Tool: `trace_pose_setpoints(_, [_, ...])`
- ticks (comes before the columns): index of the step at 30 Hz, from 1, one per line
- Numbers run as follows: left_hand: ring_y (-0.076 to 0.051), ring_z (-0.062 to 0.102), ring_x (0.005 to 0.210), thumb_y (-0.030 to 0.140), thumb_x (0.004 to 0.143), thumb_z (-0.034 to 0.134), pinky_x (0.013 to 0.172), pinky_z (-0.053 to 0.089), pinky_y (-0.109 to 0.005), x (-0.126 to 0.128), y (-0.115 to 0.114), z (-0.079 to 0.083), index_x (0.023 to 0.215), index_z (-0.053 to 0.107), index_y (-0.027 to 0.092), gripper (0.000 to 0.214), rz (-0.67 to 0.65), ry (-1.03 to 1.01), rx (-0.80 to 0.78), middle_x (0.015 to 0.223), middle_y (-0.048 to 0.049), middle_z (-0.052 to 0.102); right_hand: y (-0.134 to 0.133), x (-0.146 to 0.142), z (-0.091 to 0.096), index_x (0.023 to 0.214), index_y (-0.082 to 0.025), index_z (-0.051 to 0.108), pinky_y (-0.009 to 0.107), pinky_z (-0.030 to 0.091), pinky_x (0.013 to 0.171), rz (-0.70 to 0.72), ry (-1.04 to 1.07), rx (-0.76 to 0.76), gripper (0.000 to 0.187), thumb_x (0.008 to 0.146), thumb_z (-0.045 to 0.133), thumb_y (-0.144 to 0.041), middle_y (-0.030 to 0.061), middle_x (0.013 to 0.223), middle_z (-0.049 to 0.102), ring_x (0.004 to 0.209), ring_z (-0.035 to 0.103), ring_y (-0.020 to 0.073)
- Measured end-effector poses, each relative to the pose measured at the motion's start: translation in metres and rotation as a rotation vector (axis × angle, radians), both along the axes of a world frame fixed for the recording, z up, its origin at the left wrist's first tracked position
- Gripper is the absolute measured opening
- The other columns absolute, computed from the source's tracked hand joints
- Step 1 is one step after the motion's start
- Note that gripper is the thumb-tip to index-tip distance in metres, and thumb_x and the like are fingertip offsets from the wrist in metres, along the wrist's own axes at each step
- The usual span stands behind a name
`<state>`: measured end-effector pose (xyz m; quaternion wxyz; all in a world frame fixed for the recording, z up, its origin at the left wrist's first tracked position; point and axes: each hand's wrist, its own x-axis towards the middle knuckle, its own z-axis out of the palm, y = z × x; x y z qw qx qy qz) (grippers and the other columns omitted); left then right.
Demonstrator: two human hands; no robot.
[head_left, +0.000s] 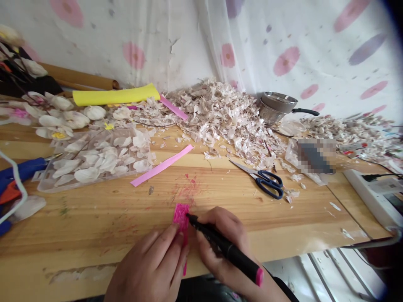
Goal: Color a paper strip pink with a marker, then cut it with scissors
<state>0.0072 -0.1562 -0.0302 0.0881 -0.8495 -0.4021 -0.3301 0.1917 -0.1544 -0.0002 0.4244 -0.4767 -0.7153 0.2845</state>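
My right hand (220,243) grips a black marker (223,247) with a pink end cap; its tip touches a small bright pink strip (181,216) lying on the wooden table (283,218). My left hand (151,266) lies flat over the near end of that strip, fingers pressed together on it and holding it down. Pink ink smears mark the wood just beyond the strip.
A light pink paper strip (162,165) lies further back. Blue-handled scissors (266,180) sit to the right. A heap of pale petal scraps (220,113), a clear tray of white petals (97,161), a yellow roll (116,95), a metal pan (278,105), a blue glue gun (15,178) and a white power strip (374,193) surround the work area.
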Motion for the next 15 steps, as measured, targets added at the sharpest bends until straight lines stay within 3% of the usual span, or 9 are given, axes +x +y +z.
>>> trace_pose_setpoints(2, [-0.022, 0.066, 0.078, 0.018, 0.097, 0.046, 0.074, 0.050, -0.036, -0.0011, 0.0002, -0.0006, 0.087, 0.075, 0.014, 0.030, -0.013, 0.012, 0.001, 0.089, -0.0071, 0.076, 0.0003, -0.0003, -0.0009, 0.097, -0.024, 0.058, 0.025, 0.045, 0.062, -0.054, 0.002, 0.008, 0.020, 0.082, 0.062, -0.010, -0.0025, 0.077, 0.060, 0.065, 0.057, 0.0129])
trace_pose_setpoints(6, [-0.022, 0.067, 0.080, 0.019, 0.097, 0.046, 0.076, 0.050, -0.037, -0.0032, 0.0000, -0.0028, 0.090, 0.075, 0.013, 0.030, -0.024, 0.015, -0.016, 0.091, -0.0072, 0.076, 0.0002, 0.0005, -0.0001, 0.099, -0.022, 0.059, 0.024, 0.046, 0.064, 0.066, 0.004, 0.000, 0.024, 0.079, 0.062, -0.009, -0.0012, 0.081, 0.064, 0.068, 0.059, 0.0128])
trace_pose_setpoints(15, [-0.020, 0.065, 0.077, 0.019, 0.098, 0.041, 0.074, 0.049, -0.034, -0.0009, 0.0023, 0.0010, 0.087, 0.074, 0.015, 0.036, -0.024, -0.025, -0.004, 0.087, -0.0059, 0.075, 0.0003, 0.0021, -0.0011, 0.101, -0.023, 0.059, 0.024, 0.048, 0.068, 0.046, -0.020, -0.039, 0.025, 0.081, 0.064, -0.010, -0.0002, 0.086, 0.065, 0.074, 0.061, 0.0135])
